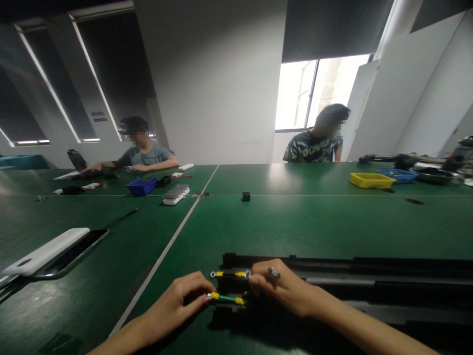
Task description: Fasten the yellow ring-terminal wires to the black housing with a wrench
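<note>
My left hand [185, 298] pinches one end of a short green wire [226, 298] with yellow sleeves at both ends. The wire's far end lies over a long black plastic rail [325, 296]. My right hand [283, 286], with a silver ring on one finger, is closed over the rail, its fingertips hiding whatever is between them. Just beside those fingertips is one end of a short black wire [229, 274]. It has yellow sleeves and round metal lugs, and lies across the rail's left end.
Phone [70, 254] and white power bank [48, 249] lie left. Across the green table [207, 231] are a small black block [246, 196], blue bin [141, 186], yellow tray [371, 181] and blue tray [397, 176]. Two people [148, 153] [314, 145] sit at the far side.
</note>
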The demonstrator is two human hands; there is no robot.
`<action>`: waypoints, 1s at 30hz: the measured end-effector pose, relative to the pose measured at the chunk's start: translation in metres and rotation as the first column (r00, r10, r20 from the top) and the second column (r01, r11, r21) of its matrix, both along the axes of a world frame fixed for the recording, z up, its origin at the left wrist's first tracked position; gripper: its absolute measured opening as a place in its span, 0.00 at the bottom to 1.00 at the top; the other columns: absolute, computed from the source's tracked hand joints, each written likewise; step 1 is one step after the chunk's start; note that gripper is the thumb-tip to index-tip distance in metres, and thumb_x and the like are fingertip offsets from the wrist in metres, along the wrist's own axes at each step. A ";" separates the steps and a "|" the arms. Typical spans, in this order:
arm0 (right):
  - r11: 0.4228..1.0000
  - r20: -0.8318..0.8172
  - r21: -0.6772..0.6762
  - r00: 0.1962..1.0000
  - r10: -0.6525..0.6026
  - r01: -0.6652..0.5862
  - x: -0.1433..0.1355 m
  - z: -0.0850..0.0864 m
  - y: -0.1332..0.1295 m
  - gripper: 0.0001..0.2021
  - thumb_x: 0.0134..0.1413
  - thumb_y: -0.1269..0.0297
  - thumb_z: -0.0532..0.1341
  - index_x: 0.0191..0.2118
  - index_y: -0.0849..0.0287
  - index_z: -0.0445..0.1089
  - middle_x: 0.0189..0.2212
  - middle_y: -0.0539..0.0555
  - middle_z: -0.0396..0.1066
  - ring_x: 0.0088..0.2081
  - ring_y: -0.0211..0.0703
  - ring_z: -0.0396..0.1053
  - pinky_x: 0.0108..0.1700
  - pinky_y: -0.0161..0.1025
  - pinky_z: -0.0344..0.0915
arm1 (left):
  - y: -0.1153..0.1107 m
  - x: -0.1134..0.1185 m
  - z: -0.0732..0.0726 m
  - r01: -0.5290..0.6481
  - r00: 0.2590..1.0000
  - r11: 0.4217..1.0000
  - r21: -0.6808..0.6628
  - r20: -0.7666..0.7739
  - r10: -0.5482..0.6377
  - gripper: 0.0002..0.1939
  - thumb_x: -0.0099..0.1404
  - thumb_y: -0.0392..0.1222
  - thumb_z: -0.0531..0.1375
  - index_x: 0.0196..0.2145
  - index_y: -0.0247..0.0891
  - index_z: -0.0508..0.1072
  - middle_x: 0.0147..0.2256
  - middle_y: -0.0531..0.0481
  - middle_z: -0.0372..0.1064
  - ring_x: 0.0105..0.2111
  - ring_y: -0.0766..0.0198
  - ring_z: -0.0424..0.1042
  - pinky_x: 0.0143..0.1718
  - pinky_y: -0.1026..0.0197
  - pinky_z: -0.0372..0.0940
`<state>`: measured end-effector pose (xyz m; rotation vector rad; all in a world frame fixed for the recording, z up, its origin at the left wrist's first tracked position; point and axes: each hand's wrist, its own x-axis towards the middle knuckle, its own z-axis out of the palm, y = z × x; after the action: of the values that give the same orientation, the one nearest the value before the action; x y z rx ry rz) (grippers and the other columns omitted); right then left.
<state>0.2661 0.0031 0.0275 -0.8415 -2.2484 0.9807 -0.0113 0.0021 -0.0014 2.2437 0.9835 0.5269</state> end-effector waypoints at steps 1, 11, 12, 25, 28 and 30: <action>1.000 -0.004 -0.006 1.000 0.009 -0.009 0.000 0.000 0.000 0.29 0.65 0.45 0.46 0.24 0.64 0.66 0.21 0.48 0.59 0.24 0.34 0.57 0.29 0.31 0.55 | 0.000 0.000 0.000 -0.004 1.000 1.000 0.002 0.001 0.004 0.07 0.70 0.38 0.55 0.41 0.39 0.74 0.38 0.50 0.71 0.38 0.62 0.70 0.40 0.64 0.63; 0.999 -0.020 -0.025 0.999 0.025 -0.025 0.000 0.000 -0.001 0.28 0.65 0.46 0.47 0.24 0.64 0.66 0.21 0.48 0.58 0.25 0.34 0.57 0.30 0.31 0.56 | -0.002 0.000 -0.002 -0.010 1.000 1.000 0.014 -0.002 0.010 0.07 0.70 0.38 0.56 0.40 0.38 0.74 0.37 0.49 0.71 0.37 0.62 0.71 0.40 0.64 0.63; 0.999 -0.020 -0.023 0.999 0.025 -0.025 0.000 0.000 -0.001 0.28 0.65 0.47 0.46 0.24 0.64 0.66 0.21 0.48 0.58 0.25 0.34 0.57 0.30 0.31 0.56 | -0.002 0.000 -0.002 -0.009 1.000 1.000 0.013 -0.001 0.009 0.07 0.70 0.38 0.56 0.40 0.38 0.74 0.37 0.49 0.71 0.38 0.62 0.71 0.40 0.64 0.63; 0.999 -0.028 0.045 0.999 -0.025 0.026 0.002 -0.006 0.002 0.28 0.66 0.46 0.44 0.25 0.63 0.65 0.21 0.48 0.58 0.24 0.33 0.56 0.28 0.31 0.54 | 0.001 -0.001 -0.001 -0.004 1.000 1.000 0.002 -0.009 0.004 0.07 0.70 0.38 0.56 0.41 0.39 0.74 0.38 0.50 0.71 0.38 0.62 0.70 0.40 0.64 0.63; 1.000 0.002 0.027 1.000 -0.013 0.013 0.001 -0.007 0.003 0.28 0.66 0.46 0.45 0.25 0.63 0.65 0.22 0.48 0.59 0.24 0.33 0.57 0.29 0.31 0.54 | 0.000 0.000 -0.001 -0.004 1.000 1.000 0.009 -0.008 0.004 0.07 0.69 0.39 0.56 0.40 0.39 0.74 0.37 0.50 0.71 0.37 0.62 0.70 0.40 0.64 0.63; 1.000 0.006 0.016 1.000 -0.005 0.005 0.001 -0.007 0.002 0.28 0.66 0.46 0.45 0.26 0.63 0.66 0.22 0.48 0.60 0.25 0.34 0.57 0.29 0.31 0.55 | 0.000 0.000 -0.001 -0.002 1.000 1.000 0.016 -0.004 0.002 0.07 0.69 0.38 0.56 0.40 0.39 0.74 0.37 0.50 0.71 0.37 0.62 0.71 0.40 0.65 0.63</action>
<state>0.2676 0.0052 0.0202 -0.8436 -2.2557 0.9574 -0.0111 0.0024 -0.0028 2.2589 0.9869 0.5332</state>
